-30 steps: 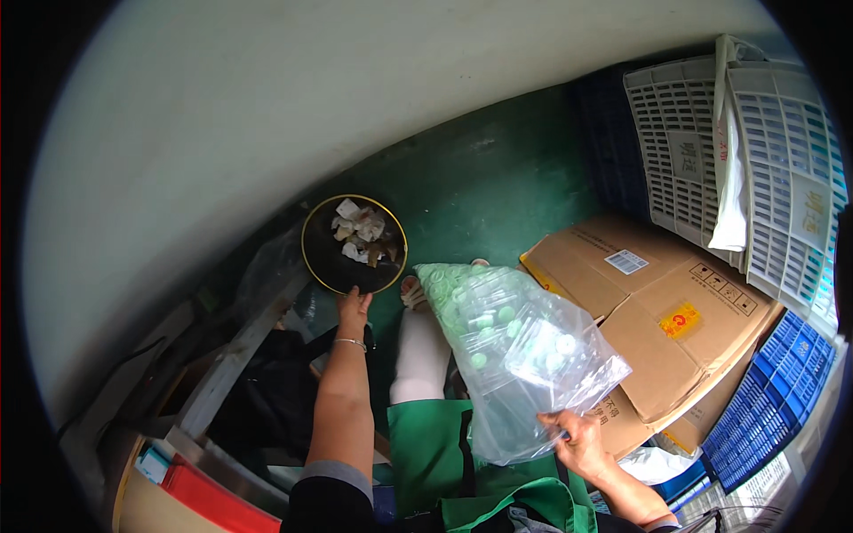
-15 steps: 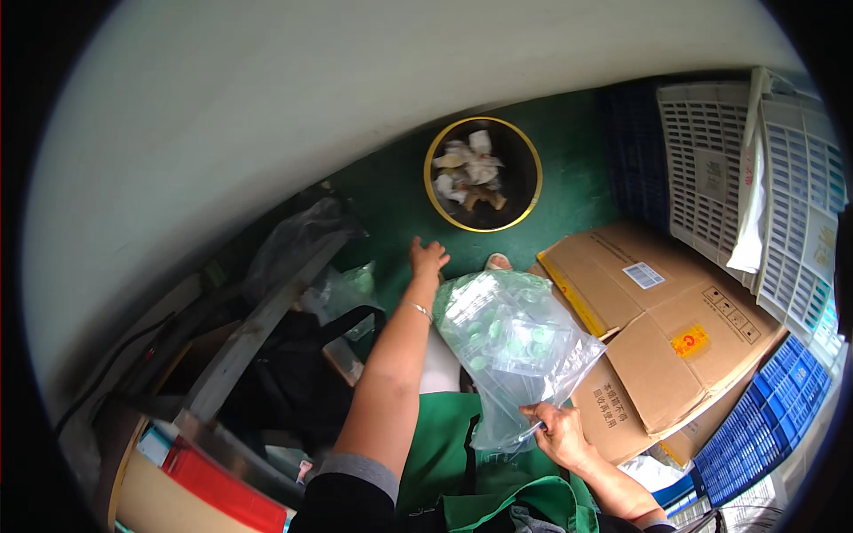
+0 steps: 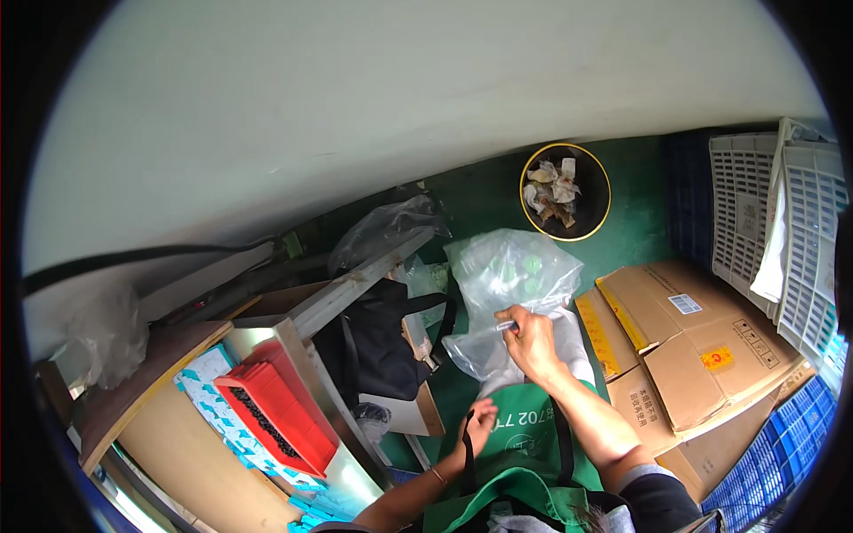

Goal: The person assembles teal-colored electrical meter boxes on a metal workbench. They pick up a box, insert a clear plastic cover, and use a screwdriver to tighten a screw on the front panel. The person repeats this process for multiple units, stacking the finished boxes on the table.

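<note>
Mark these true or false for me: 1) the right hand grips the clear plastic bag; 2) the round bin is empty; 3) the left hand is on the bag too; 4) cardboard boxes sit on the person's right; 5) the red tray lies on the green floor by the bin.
1. True: the right hand grips the clear plastic bag.
2. False: the round bin holds crumpled waste.
3. False: the left hand is down at the green apron, apart from the bag.
4. True: the cardboard boxes lie to the right.
5. False: the red tray sits far left, on the shelving.
</note>
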### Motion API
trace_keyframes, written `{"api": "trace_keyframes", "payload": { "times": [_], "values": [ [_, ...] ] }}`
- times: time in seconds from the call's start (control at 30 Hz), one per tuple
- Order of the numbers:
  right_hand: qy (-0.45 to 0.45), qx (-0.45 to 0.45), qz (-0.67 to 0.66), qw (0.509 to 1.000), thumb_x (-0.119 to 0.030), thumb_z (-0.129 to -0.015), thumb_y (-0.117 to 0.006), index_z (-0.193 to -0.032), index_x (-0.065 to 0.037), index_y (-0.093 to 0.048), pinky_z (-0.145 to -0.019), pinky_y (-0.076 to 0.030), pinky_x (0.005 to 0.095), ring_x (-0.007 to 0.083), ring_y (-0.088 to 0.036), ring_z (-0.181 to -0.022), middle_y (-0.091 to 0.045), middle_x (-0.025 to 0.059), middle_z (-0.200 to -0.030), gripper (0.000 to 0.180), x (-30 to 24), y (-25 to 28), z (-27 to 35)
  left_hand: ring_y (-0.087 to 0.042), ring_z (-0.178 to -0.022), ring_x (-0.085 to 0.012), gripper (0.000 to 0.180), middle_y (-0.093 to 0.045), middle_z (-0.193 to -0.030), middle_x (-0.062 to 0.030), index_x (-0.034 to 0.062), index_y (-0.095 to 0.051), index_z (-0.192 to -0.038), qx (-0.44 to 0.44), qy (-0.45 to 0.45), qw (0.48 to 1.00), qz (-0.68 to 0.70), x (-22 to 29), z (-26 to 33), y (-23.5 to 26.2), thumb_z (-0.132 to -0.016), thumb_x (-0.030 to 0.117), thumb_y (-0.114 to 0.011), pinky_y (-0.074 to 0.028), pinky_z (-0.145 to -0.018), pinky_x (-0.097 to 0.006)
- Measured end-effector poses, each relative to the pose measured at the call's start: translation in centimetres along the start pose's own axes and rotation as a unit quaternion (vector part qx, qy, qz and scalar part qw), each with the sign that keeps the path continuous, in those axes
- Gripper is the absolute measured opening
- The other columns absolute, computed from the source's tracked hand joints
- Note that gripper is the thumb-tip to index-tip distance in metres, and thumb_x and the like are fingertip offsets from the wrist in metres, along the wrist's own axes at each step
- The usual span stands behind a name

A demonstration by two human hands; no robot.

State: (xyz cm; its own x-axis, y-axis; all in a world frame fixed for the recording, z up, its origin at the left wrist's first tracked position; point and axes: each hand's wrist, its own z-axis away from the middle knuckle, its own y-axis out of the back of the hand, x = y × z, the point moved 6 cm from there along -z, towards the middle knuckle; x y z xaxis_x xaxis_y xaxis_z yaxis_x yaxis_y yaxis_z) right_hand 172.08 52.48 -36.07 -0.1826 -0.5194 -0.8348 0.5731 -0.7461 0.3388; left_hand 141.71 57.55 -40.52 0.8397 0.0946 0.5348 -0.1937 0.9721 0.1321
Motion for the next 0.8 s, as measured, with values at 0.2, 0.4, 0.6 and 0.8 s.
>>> {"api": "trace_keyframes", "payload": {
  "times": [0.2, 0.4, 0.6, 0.8],
  "values": [
    [0.080, 0.001, -0.006, 0.997, 0.000, -0.073, -0.057, -0.089, 0.000, -0.065, -0.062, -0.050, 0.0382, 0.0350, -0.063, -0.066, -0.063, 0.0212, -0.074, 0.018, -6.4, -3.2, -5.1, -0.061, -0.095, -0.0152, 0.032, -0.064, -0.104, -0.0108, 0.0017, -0.047, -0.120, -0.022, -0.002, 1.000, -0.013, -1.9, 3.2, -1.2, -0.088, 0.005, -0.053, -0.047, -0.083, -0.026],
    [0.178, -0.054, 0.010, 0.982, -0.003, -0.073, -0.059, -0.083, 0.001, -0.062, -0.065, -0.049, 0.0423, 0.0386, -0.062, -0.071, -0.062, 0.0217, -0.073, 0.011, -13.8, -8.4, -11.2, -0.062, -0.093, -0.0150, 0.033, -0.065, -0.104, -0.0097, 0.0035, -0.048, -0.119, -0.015, -0.018, 1.000, -0.003, -3.4, 3.3, -0.8, -0.087, 0.008, -0.054, -0.047, -0.082, -0.026],
    [0.173, -0.082, -0.043, 0.981, -0.003, -0.072, -0.059, -0.079, 0.003, -0.062, -0.064, -0.049, 0.0428, 0.0389, -0.061, -0.069, -0.062, 0.0218, -0.071, 0.010, -18.2, -12.2, -14.3, -0.062, -0.091, -0.0143, 0.033, -0.065, -0.103, -0.0090, 0.0047, -0.049, -0.118, -0.003, -0.017, 0.999, 0.035, -4.1, 3.5, -0.8, -0.087, 0.011, -0.055, -0.047, -0.082, -0.026],
    [0.147, -0.138, -0.157, 0.967, 0.001, -0.075, -0.056, -0.086, 0.004, -0.063, -0.052, -0.046, 0.0318, 0.0230, -0.061, -0.055, -0.061, 0.0154, -0.063, 0.013, -23.2, -12.6, -13.1, -0.061, -0.091, -0.0147, 0.035, -0.063, -0.106, -0.0097, 0.0050, -0.047, -0.121, -0.003, -0.037, 0.993, 0.115, -6.1, 2.5, -1.3, -0.088, 0.011, -0.056, -0.048, -0.080, -0.026]
  ]
}}
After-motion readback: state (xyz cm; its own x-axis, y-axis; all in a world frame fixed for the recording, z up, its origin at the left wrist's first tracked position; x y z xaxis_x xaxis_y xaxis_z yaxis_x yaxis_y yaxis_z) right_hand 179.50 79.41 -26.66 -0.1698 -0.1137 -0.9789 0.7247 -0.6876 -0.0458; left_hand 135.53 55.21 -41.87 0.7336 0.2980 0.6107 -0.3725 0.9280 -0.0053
